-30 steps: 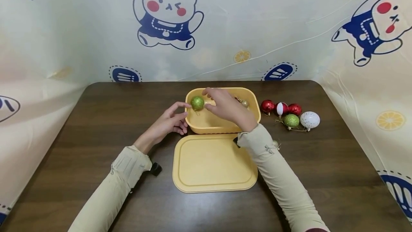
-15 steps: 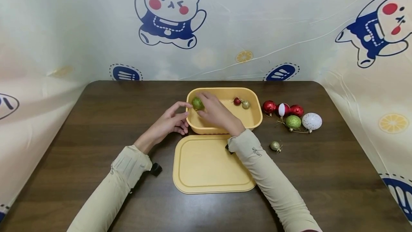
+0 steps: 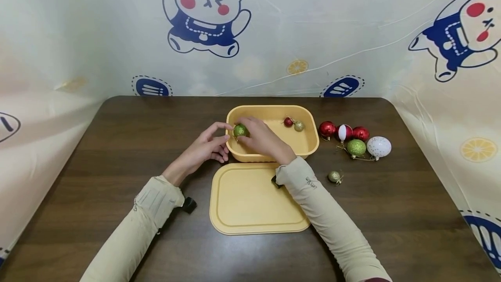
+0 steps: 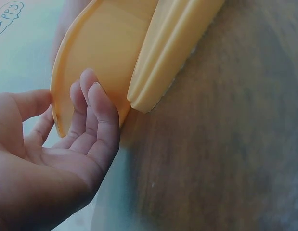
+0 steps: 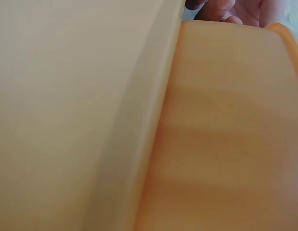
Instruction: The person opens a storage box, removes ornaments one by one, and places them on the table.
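Note:
A yellow plastic box (image 3: 283, 142) stands toward the back of the table. My left hand (image 3: 203, 148) holds its left rim; in the left wrist view the thumb presses the rim from one side with a finger behind it, and the other fingers are bent loosely. Reaching into the box, my right hand (image 3: 263, 137) curls its fingers round a glittery green bauble (image 3: 240, 130) at the left end. A small red bauble (image 3: 288, 122) and a small gold bauble (image 3: 298, 125) lie together at the box's right end.
The flat yellow lid (image 3: 254, 201) lies in front of the box, partly under the right forearm. Right of the box sit red baubles (image 3: 327, 129), a green bauble (image 3: 356, 147) and a white speckled bauble (image 3: 379, 147). A gold bauble (image 3: 334, 176) lies nearer.
My right hand has moved left and down onto the green bauble, fingers now round it. The small baubles at the box's right end have come into view. The left hand stays at the rim.

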Tool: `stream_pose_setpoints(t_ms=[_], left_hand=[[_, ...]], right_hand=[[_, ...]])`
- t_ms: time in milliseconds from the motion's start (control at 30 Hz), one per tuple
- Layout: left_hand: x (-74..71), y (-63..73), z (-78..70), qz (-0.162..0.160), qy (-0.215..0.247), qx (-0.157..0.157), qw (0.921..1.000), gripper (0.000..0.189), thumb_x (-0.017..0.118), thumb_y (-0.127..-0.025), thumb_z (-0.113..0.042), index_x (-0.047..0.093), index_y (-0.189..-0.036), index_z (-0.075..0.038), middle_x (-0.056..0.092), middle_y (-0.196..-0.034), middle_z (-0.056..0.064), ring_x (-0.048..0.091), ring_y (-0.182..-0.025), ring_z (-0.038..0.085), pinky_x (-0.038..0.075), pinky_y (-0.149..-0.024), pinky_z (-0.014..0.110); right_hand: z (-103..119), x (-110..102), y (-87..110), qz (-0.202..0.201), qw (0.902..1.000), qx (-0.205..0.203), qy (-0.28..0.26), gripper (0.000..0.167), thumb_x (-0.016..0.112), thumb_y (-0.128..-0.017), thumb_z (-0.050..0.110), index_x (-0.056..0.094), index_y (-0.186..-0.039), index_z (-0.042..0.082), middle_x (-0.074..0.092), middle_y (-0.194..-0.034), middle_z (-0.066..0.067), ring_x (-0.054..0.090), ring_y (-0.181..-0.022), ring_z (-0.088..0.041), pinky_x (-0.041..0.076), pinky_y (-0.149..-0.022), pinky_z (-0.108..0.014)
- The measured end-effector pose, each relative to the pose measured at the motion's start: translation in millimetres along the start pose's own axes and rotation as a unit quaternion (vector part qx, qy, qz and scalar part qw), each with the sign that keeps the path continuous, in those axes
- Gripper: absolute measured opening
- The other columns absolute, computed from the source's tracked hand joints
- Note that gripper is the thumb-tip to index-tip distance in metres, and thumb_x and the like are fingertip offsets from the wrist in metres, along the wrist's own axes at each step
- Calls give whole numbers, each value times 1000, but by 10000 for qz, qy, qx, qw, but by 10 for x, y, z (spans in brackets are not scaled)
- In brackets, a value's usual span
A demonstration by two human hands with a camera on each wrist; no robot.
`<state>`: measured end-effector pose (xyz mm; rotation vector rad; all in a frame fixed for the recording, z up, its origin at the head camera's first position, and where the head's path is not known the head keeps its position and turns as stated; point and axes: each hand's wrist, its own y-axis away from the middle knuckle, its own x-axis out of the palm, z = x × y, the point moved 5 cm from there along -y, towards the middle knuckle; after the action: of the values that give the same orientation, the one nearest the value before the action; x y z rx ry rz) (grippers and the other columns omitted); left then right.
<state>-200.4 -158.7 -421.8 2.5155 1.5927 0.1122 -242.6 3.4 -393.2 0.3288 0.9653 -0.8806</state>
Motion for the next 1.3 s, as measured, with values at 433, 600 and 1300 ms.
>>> stream_pose_setpoints(t_ms=[433,600,1300], left_hand=[[-22,-2,15,-68,-93,-25,9999,42,51,-105,-34,41,-143,-21,58,-91,20,64,-72,26,59,-67,41],[-25,1,15,-82,-90,-21,9999,41,52,-105,-35,41,-142,-22,58,-90,18,64,-72,26,59,-67,41],[-7,-34,21,0,-72,-4,10000,42,52,-105,-34,40,-143,-22,58,-90,18,64,-71,26,59,-67,41]], right_hand=[[3,17,-18,46,10000,-50,-25,38,69,-94,11,59,-130,5,62,-126,-9,56,-115,-22,45,-101,-36],[4,17,-22,86,10000,-11,16,39,69,-94,12,58,-131,6,61,-127,-9,56,-117,-21,44,-102,-36],[-25,-202,70,-73,9996,206,205,45,68,-96,16,54,-137,4,59,-134,-10,54,-126,-24,42,-107,-37]])
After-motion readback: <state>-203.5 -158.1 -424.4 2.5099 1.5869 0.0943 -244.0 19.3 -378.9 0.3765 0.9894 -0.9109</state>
